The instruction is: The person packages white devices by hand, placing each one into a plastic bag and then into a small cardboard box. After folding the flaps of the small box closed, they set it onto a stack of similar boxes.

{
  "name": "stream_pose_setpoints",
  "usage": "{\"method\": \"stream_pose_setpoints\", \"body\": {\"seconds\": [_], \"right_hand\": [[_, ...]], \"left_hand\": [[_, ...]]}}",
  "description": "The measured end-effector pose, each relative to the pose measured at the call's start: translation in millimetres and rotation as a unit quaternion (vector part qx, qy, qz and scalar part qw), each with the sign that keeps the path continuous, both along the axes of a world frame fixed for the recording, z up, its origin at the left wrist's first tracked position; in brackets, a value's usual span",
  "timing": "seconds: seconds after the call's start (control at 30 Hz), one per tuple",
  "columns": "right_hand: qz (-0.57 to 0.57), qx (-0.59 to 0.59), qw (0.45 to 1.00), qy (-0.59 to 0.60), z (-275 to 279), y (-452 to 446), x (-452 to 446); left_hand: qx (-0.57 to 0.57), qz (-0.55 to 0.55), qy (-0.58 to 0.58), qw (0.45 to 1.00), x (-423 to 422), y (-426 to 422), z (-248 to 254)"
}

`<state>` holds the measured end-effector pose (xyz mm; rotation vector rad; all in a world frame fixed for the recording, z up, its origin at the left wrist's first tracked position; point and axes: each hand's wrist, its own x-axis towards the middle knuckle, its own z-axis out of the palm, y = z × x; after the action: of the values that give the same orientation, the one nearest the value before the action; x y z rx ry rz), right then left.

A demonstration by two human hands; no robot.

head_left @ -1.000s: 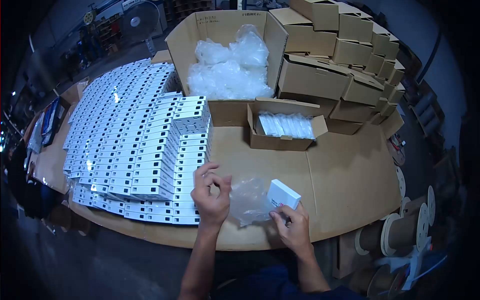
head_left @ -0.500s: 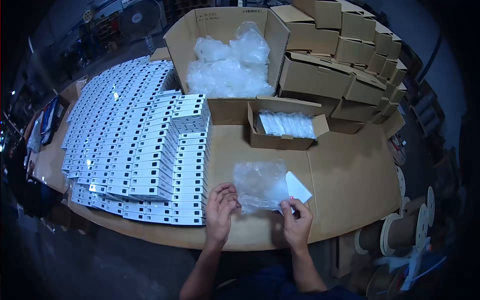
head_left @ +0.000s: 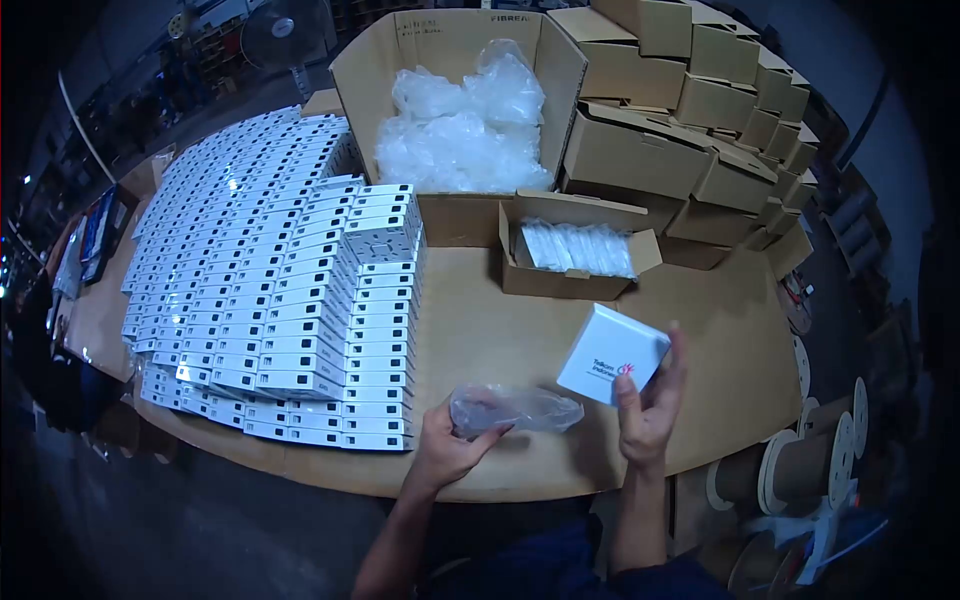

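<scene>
My right hand grips a flat white square box with printed lettering and a red mark, thumb on its face and fingers along its right edge. To its left, my left hand holds a clear plastic bag, whose mouth looks spread towards the right. The white box is apart from the bag, above and to the right of it. Beyond both hands, an open cardboard box contains a row of white items in clear plastic bags.
Stacked white boxes fill the table's left side, close to my left hand. A large carton of clear plastic bags stands at the back. Brown cardboard boxes are piled at the back right. Cable reels stand below the right edge.
My right hand has moved right and up, turning the white box face towards me. The bag, earlier spread flat between both hands, now sits lower in my left hand alone.
</scene>
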<state>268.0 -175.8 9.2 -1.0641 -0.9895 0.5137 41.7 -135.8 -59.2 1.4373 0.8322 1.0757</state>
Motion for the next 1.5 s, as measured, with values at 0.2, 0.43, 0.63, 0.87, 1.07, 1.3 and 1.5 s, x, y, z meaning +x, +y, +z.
{"method": "stream_pose_setpoints", "body": {"seconds": [0.2,0.43,0.63,0.87,1.07,1.3,1.5], "right_hand": [[0.145,0.088,0.976,-0.134,23,17,19],[0.254,0.032,0.933,-0.255,41,34,14],[0.317,-0.017,0.921,-0.226,41,39,2],[0.365,-0.089,0.924,-0.067,17,44,-6],[0.379,-0.201,0.901,-0.065,-1,43,-3],[0.29,-0.152,0.914,0.242,-51,24,-22],[0.276,-0.117,0.873,0.385,-81,13,-26]], "left_hand": [[0.021,-0.001,0.024,0.999,4,0,11],[0.05,0.012,0.068,0.996,1,2,2],[0.048,0.017,0.106,0.993,3,1,7],[-0.039,0.014,0.046,0.998,0,2,-2],[-0.175,-0.032,-0.146,0.973,-4,0,-23],[-0.142,0.034,-0.158,0.977,5,-3,-27],[-0.072,0.028,-0.048,0.996,-3,-3,-15]]}}
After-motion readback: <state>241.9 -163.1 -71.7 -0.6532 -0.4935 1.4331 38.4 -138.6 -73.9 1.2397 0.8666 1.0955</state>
